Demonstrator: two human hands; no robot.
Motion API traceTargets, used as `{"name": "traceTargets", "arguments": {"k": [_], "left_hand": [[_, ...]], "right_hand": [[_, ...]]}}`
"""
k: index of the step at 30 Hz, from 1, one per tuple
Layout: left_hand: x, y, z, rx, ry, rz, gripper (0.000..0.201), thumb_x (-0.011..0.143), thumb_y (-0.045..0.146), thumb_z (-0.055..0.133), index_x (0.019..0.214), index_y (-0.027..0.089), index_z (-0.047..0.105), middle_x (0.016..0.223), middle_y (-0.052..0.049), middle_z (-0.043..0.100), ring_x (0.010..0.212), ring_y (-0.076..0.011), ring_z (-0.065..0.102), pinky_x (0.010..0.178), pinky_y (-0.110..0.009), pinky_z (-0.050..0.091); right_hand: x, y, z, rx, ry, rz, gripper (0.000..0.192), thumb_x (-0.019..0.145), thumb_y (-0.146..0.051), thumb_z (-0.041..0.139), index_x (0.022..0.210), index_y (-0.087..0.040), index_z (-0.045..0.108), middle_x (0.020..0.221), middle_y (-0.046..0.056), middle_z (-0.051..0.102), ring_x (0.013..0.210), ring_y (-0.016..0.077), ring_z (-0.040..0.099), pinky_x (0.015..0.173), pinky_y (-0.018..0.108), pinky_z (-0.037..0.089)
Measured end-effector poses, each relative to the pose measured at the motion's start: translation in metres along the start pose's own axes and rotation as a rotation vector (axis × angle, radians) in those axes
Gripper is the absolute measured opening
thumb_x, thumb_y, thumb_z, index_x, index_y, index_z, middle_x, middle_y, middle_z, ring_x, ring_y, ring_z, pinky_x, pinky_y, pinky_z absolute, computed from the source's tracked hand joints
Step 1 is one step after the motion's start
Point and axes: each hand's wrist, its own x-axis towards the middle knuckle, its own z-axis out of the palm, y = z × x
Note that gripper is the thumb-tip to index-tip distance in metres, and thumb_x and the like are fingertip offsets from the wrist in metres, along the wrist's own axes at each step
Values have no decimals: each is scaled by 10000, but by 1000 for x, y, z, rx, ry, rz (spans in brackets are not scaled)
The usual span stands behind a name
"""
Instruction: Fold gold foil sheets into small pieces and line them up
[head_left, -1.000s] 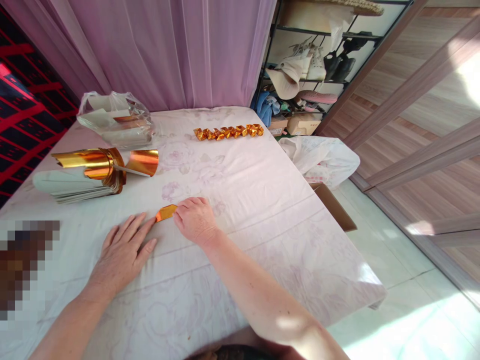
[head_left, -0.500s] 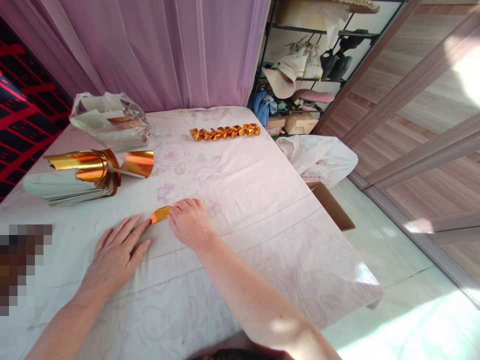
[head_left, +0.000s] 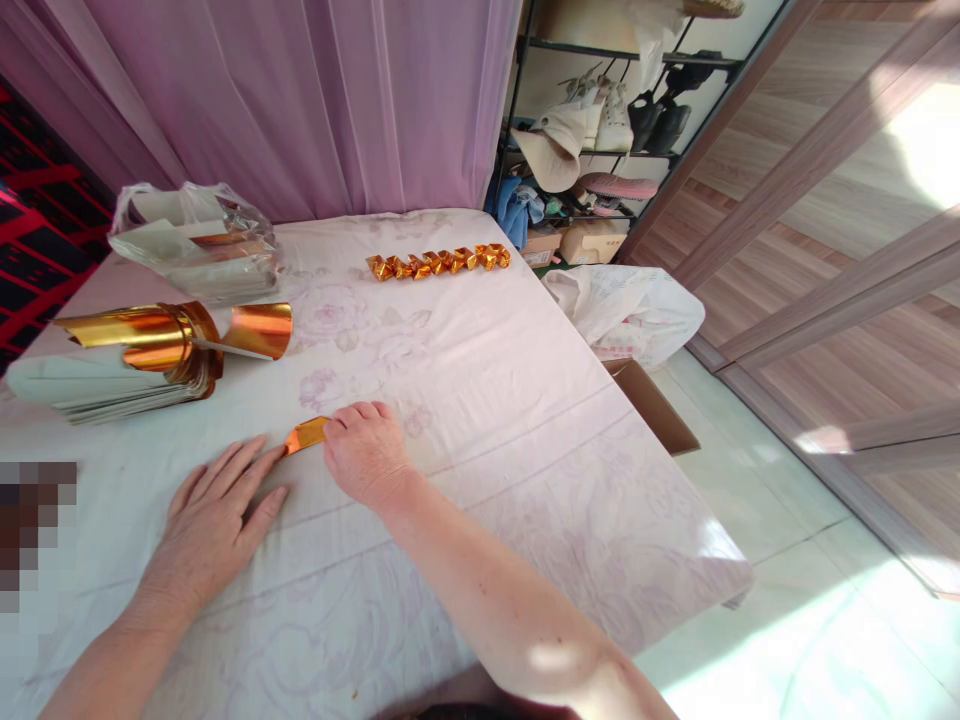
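Note:
A folded piece of gold foil paper (head_left: 306, 435) lies flat on the floral tablecloth between my hands. My left hand (head_left: 217, 515) rests palm down with its fingers spread, the index fingertip touching the paper's left end. Curled fingers of my right hand (head_left: 367, 450) press on the right end and cover it, so that part is hidden. Farther back, a row of folded gold foil pieces (head_left: 439, 263) sits on the cloth. To the left stands a bent stack of gold foil sheets (head_left: 157, 335) with pale undersides showing.
A clear plastic bag (head_left: 199, 245) with papers inside is at the back left, by the purple curtain (head_left: 300, 110). Right of the table (head_left: 525, 480) are a shoe rack (head_left: 622, 155), a white plastic bag (head_left: 637, 310) and a cardboard box (head_left: 652, 405) on the floor.
The view has turned slightly, so the scene sits a little farther left. Both hands keep about the same places on the gold paper.

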Motion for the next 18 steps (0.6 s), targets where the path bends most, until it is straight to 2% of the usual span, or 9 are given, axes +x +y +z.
{"name": "traceTargets", "arguments": {"k": [6,11,14,18], "left_hand": [[0,-1,1,3,3,3,580,978,482,243,1409,207,516,1490,-116,499,1390,-352,431,1120,-583,337],[1,1,0,-1,-1,15,582,979,488,245,1419,202,496,1497,-114,492,1384,-367,436,1116,-598,339],[1,1,-1,-4,-6,15,573,985,484,268,1476,221,404,1505,-106,483,1388,-369,430,1123,-601,335],[1,0,-1,-31,16,1,619,980,466,299,1559,292,170,1502,-62,482,1372,-362,449,1122,-592,346]], "right_hand": [[-8,-2,-1,-3,30,25,227,969,-235,465,1076,-174,655,1208,88,638,1119,239,534,1046,462,353],[-9,-1,-4,-7,25,25,220,969,-233,470,1068,-180,659,1198,97,639,1116,241,537,1049,480,360],[-12,-2,-10,-3,32,37,230,977,-246,461,1066,-188,666,1199,96,643,1116,243,536,1062,487,354],[-16,1,-18,13,20,73,246,986,-293,468,1096,-198,666,1242,96,632,1132,241,537,1082,492,337]]}}
